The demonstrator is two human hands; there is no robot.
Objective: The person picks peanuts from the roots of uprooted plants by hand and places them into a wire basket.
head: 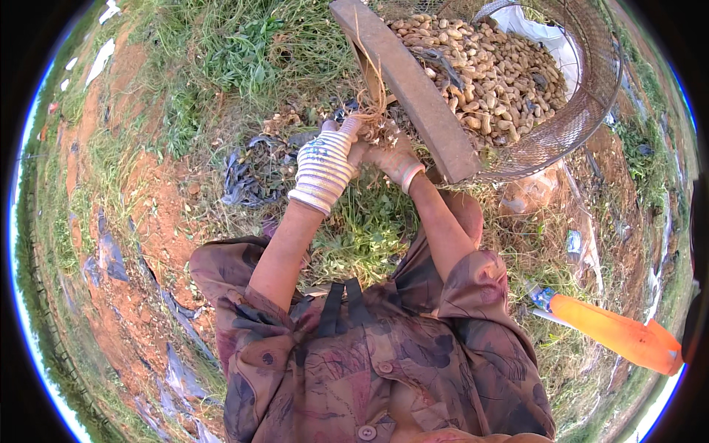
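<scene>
My left hand [325, 161], in a white striped knit glove that bears writing, grips a dry bundle of peanut-plant roots [372, 123]. A long thin stalk rises from the bundle. My right hand [396, 159], also gloved, closes around the bundle's lower right side; the roots hide some of its fingers. Just right of that hand slants a brown beam [410, 91], laid across the near side of a round wire-mesh basket [587, 105]. Inside the basket lies a large heap of unshelled peanuts [487, 83] with bits of dark plastic film among them.
Pulled green plants [243, 55] are piled ahead on the left. Crumpled dark plastic film [246, 180] lies left of my hands. Torn film [113, 257] strews the reddish soil farther left. An orange object [615, 332] rests on the grass at right. A white sack [532, 27] shows inside the basket.
</scene>
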